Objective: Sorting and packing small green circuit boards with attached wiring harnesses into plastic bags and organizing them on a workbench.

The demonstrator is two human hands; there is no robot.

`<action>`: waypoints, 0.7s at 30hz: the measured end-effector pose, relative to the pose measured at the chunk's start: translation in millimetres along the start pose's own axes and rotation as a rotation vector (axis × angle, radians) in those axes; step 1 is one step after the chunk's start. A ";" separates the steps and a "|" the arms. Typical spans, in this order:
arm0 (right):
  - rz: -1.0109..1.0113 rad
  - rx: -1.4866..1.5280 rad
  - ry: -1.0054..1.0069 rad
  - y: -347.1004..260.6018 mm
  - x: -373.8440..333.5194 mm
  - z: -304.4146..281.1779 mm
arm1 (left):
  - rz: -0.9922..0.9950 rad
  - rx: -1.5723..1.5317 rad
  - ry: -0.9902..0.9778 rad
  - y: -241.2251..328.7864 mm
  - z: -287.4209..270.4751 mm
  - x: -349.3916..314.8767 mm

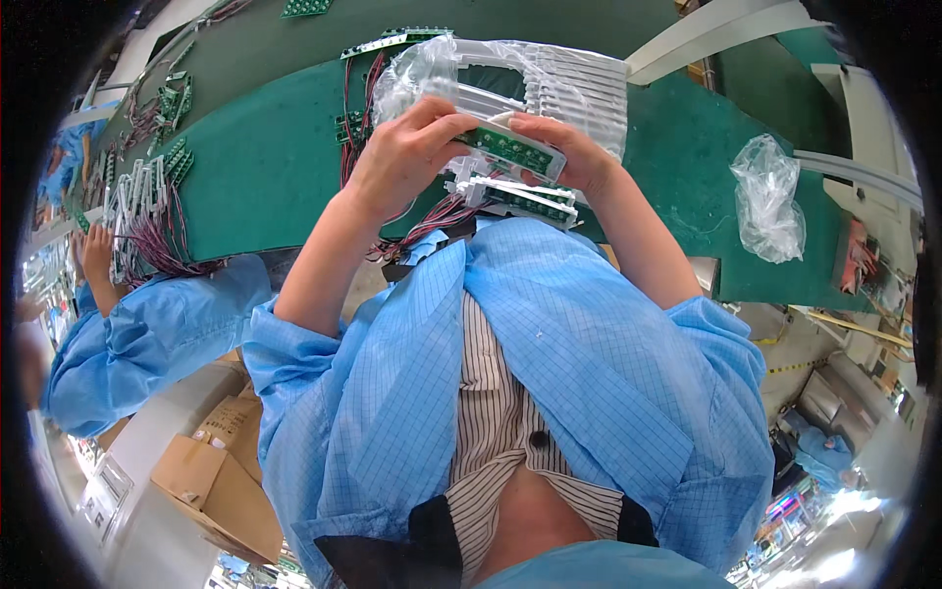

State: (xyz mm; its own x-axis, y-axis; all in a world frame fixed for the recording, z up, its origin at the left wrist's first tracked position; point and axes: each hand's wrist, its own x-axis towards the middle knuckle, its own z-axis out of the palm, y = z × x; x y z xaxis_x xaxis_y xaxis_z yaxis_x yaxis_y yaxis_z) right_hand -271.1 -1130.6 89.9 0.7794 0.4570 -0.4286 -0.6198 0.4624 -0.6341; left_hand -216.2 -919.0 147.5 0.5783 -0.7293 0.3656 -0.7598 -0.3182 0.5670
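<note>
Between my two hands, above the bench, is a green circuit board (pixel 512 147) set against a white plastic strip (pixel 559 165). My left hand (pixel 417 145) pinches its left end. With fingers curled around the far side and right end, my right hand (pixel 569 147) grips the same piece. Below them, near my jacket, lie more white strips and green boards (pixel 535 201) with dark red wires (pixel 446 211). Just beyond my hands, a stack of white plastic strips (pixel 589 93) lies partly covered by a clear plastic bag (pixel 417 77).
A crumpled clear bag (pixel 768 201) lies on the green bench mat (pixel 677 187) at right. To the left, a co-worker's hand (pixel 96 253) is beside wired white strips (pixel 147 201). Cardboard boxes (pixel 221 481) stand below at left. A metal rail (pixel 716 39) crosses the far right.
</note>
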 end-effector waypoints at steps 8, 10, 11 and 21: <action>0.012 -0.034 -0.002 -0.5 -2.9 5.4 | 0.102 0.152 -0.038 -6.6 -3.8 -3.5; 0.003 -0.032 -0.017 -0.9 -2.3 4.5 | 0.075 0.086 -0.051 -10.3 0.1 -5.2; 0.003 -0.031 -0.014 -1.4 -1.8 5.3 | 0.073 0.086 -0.053 -11.6 0.5 -5.3; -0.001 -0.061 0.017 0.8 -1.9 4.7 | 0.130 0.106 -0.071 -9.8 -0.3 -3.4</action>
State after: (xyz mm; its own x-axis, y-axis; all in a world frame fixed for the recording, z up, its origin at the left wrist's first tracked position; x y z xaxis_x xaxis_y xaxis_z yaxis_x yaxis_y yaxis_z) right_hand -273.5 -1127.5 93.2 0.7815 0.4438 -0.4385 -0.6130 0.4153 -0.6721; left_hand -210.6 -913.2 140.9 0.4537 -0.8083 0.3753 -0.8558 -0.2778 0.4363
